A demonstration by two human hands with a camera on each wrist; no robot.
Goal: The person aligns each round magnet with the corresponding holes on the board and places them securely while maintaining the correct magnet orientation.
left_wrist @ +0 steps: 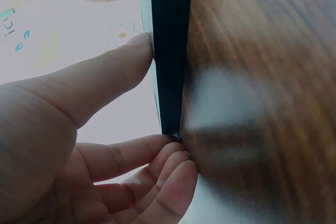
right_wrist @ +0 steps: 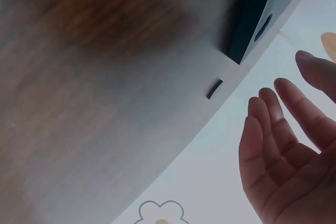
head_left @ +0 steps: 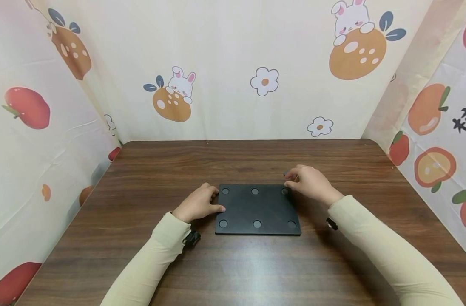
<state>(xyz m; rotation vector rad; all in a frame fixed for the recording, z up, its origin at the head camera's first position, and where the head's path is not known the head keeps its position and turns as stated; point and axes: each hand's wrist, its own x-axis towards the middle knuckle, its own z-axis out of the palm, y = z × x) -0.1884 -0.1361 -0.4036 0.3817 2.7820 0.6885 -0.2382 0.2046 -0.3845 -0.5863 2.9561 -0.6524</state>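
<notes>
A flat black rectangular board [head_left: 257,208] with several round marks in its face lies on the table. At its left edge my left hand [head_left: 197,202] holds it. In the left wrist view, that thumb [left_wrist: 118,66] touches the upper edge and the curled fingers meet the side near a corner. My right hand [head_left: 310,182] hovers by the far right corner, its fingers loosely bent with nothing between them. A small dark flat piece [right_wrist: 214,88] lies on the table just beyond that corner, apart from the right fingers.
The brown wooden table [head_left: 160,170] extends around the board. A pale printed curtain [head_left: 225,51] stands behind its back edge, with more printed cloth [head_left: 38,161] at the left and right sides.
</notes>
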